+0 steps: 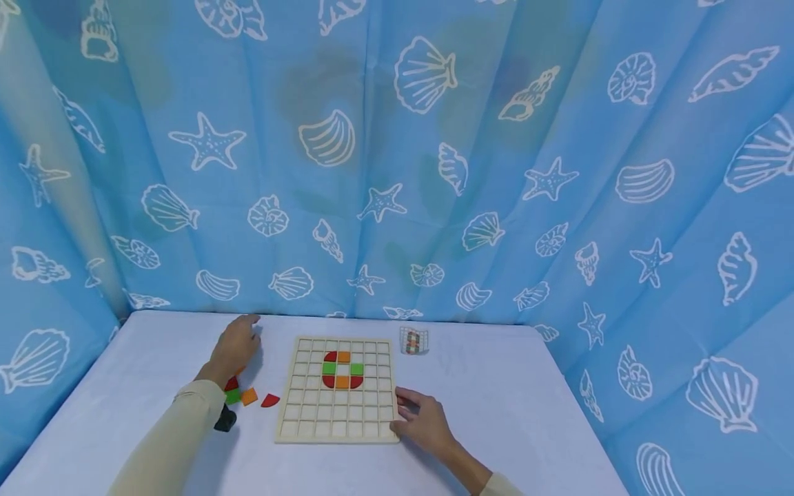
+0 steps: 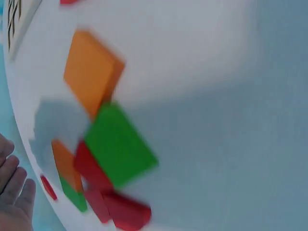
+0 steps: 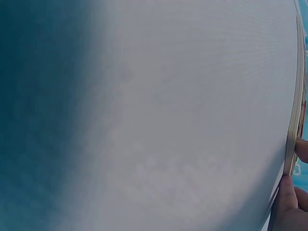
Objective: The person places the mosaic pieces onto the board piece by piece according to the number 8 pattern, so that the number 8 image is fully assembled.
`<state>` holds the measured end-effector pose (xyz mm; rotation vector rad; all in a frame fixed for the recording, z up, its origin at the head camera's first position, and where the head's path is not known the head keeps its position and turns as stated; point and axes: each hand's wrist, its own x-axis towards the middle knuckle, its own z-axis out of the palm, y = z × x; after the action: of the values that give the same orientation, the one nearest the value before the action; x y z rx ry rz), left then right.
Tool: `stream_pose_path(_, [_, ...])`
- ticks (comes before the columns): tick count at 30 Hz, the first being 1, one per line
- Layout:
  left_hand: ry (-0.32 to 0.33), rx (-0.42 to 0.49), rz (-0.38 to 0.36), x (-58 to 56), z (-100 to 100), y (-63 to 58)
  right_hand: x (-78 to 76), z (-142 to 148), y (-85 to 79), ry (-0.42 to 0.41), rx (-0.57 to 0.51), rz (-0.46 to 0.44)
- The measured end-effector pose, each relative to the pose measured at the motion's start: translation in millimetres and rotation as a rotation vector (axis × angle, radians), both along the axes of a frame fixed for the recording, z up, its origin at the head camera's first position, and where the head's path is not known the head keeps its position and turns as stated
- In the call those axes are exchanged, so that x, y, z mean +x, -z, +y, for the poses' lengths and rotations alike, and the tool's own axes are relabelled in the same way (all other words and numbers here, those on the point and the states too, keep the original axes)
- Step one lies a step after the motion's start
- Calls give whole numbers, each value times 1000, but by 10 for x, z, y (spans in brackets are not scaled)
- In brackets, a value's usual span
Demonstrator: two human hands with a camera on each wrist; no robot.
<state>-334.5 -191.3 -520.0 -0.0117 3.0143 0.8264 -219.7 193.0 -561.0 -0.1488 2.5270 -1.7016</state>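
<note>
A pale wooden grid board lies on the white table. A ring of red, orange and green tiles sits in its upper cells. My right hand holds the board's right edge near the front corner; in the right wrist view the thumb and fingers meet at that edge. Left of the board, my left hand hovers beyond a pile of loose tiles, fingers extended and nothing seen in them. Near it lie a green tile, an orange tile and several red pieces.
Behind the board's right corner stands a small grid card with a coloured pattern. One red quarter-round tile lies between pile and board. A black object shows beside the left wrist. Blue shell-patterned curtains enclose the table's back and sides.
</note>
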Motion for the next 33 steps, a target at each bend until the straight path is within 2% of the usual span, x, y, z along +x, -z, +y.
stream_pose_path(4, [-19,-6,-9,5,-198,3,-12,-3,6,-10,5,10])
stream_pose_path(9, [-29,-39,-104,49,-280,20,-6,-2,10,-22,-6,19])
stream_pose_path(11, [-30,-53,-121,57,-290,23,-5,0,12,-25,-7,24])
stream_pose_path(18, [-16,-26,-106,61,-236,-5,12,-7,-2,-8,0,17])
stream_pose_path(25, [24,-85,-78,50,-181,21,18,-18,-2,-7,-17,7])
stream_pose_path(28, [2,-49,-91,65,-169,14,4,-15,14,-15,-8,17])
stream_pose_path(33, [-51,4,-70,106,-135,21,-3,-2,34,-22,4,39])
